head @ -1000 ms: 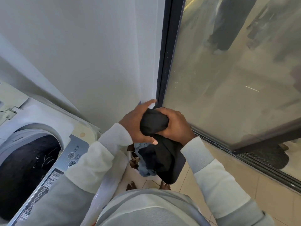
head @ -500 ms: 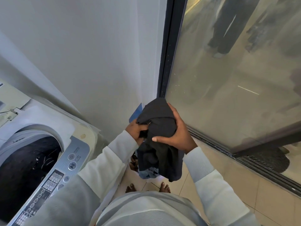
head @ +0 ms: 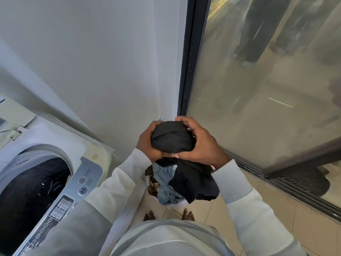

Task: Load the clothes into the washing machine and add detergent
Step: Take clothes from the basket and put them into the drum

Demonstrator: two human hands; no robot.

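As hands (head: 147, 145) (head: 203, 146) grip garment (head: 171, 137), drum (head: 27, 191) seemingly loaded

black garment (head: 172, 137) (blue cloth (head: 166, 183) below)

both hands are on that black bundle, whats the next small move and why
Probably swing the black garment to the person's left and drop it into the washing machine. The left hand and right hand both grip it, bunched at the top, its tail hanging over the blue clothes below, and the machine's drum stands open beside the left arm.
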